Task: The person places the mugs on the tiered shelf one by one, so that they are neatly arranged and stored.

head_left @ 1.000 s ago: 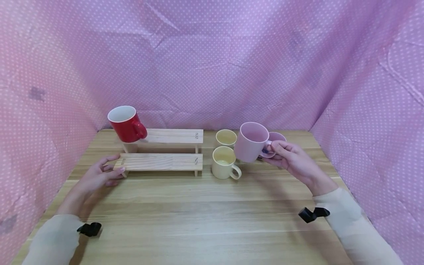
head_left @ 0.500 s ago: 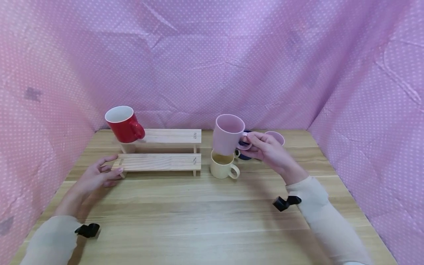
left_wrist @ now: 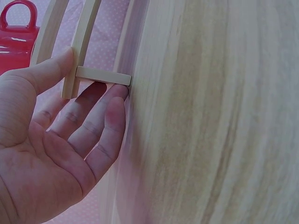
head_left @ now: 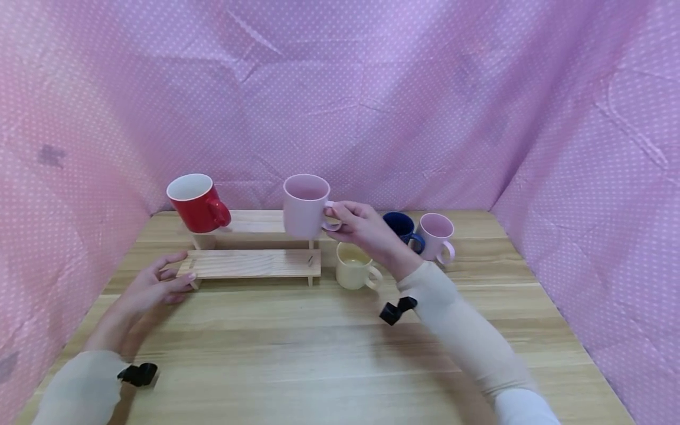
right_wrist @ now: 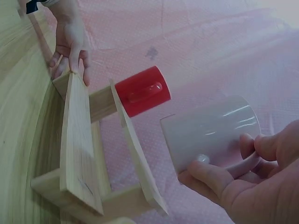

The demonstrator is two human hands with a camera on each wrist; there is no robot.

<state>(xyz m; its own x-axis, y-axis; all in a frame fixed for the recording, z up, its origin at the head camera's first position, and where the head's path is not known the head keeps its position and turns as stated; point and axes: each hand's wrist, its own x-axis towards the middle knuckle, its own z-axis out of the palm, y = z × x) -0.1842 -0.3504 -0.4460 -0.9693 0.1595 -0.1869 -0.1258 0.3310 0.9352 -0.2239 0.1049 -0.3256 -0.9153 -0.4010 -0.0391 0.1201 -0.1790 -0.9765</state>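
My right hand [head_left: 366,230] pinches the handle of a light pink mug [head_left: 304,209]. The mug hangs upright above the right end of a two-step wooden rack [head_left: 249,264]; in the right wrist view a gap shows between the mug [right_wrist: 210,133] and the upper step [right_wrist: 135,156]. At the rack's left end, my left hand [head_left: 156,283] holds the lower step, thumb on the plank and fingers by the leg [left_wrist: 103,75]. A red mug [head_left: 199,206] with a white inside stands on the upper step's left end, handle to the right.
Right of the rack stand a pale yellow mug [head_left: 352,271], a dark blue mug [head_left: 399,225] and a second pink mug [head_left: 434,239]. My right forearm passes over the table [head_left: 276,354] near them. Pink dotted cloth [head_left: 340,106] encloses the back and sides.
My right hand has carried the pink mug left, from above the other mugs to above the rack's right end. The blue mug and second pink mug have come into fuller view. The left hand stays put.
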